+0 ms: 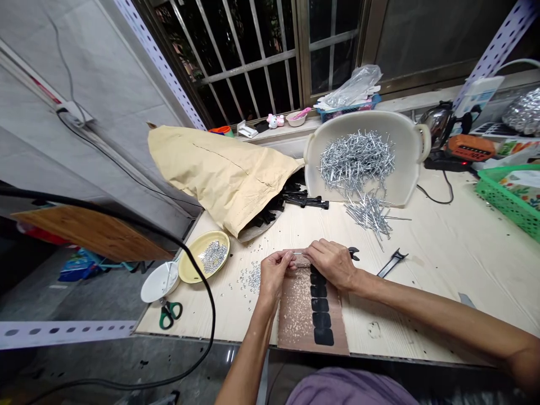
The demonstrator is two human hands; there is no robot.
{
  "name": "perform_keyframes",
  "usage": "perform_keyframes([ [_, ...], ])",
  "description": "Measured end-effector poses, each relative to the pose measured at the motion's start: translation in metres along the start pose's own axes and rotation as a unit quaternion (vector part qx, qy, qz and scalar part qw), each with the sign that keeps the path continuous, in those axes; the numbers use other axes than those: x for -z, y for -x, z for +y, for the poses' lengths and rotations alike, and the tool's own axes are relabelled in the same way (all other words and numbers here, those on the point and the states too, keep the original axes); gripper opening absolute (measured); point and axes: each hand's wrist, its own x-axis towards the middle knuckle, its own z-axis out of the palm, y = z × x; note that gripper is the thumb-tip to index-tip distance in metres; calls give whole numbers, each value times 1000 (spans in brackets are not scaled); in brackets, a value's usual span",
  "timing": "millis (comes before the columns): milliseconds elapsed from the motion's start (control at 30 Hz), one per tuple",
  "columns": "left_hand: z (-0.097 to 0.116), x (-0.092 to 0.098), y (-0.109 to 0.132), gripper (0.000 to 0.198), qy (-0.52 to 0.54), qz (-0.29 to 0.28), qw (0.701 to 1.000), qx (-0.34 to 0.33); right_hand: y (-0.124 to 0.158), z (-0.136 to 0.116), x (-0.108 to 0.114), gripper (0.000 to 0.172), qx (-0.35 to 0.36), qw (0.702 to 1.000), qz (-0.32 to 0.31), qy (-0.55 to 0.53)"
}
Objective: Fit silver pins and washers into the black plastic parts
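My left hand (274, 274) is closed, thumb and finger pinching one end of a thin metal rod (298, 253) over the top of a brown board (295, 315). The rod's other end is at the fingers of my right hand (331, 263), which are closed round it. Beside my right hand sticks out the dark head of a black plastic piece (354, 253). A column of black rounded patches (322, 320) runs down the board, with pale speckles to their left. Small metal nuts (252, 277) lie just left of my left hand.
Behind are a paper sack (223, 169) spilling black pieces and a white basin (405, 185) of metal pins. At left stand a yellow bowl (192, 270), a white bowl (154, 284) and scissors (170, 315). A black cable (213, 315) hangs in front. A green basket (498, 194) sits right.
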Motion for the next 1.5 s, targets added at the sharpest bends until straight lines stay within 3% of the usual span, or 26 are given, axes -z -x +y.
perform_keyframes([
  [133,-3,1,0,30,-60,-15,998,-31,1,3,4,24,-72,991,-68,-89],
  [300,-4,0,1,29,-105,-25,994,-37,0,7,9,30,-88,984,-103,-115],
  [467,-2,-5,3,28,-147,-43,986,-64,1,16,12,33,-168,945,-171,-225],
  [633,-9,-14,6,29,-191,-67,977,-71,15,23,12,27,-175,936,-140,-271],
  [767,-15,-23,7,27,-186,-76,977,-67,26,27,9,31,-203,917,-160,-304],
  [933,-15,-23,7,29,-158,-100,979,-82,34,36,11,27,-156,957,-121,-210],
  [1100,-16,-14,7,30,-203,-27,975,-89,41,45,2,28,-132,980,-104,-107],
  [1267,-24,-12,6,27,-252,9,959,-130,41,49,-6,33,-108,986,-98,-86],
  [1400,-30,-16,7,25,-281,-15,945,-166,42,50,-2,34,-101,987,-85,-88],
  [1500,-32,-21,9,24,-338,-50,917,-207,44,50,2,34,-117,987,-76,-82],
])
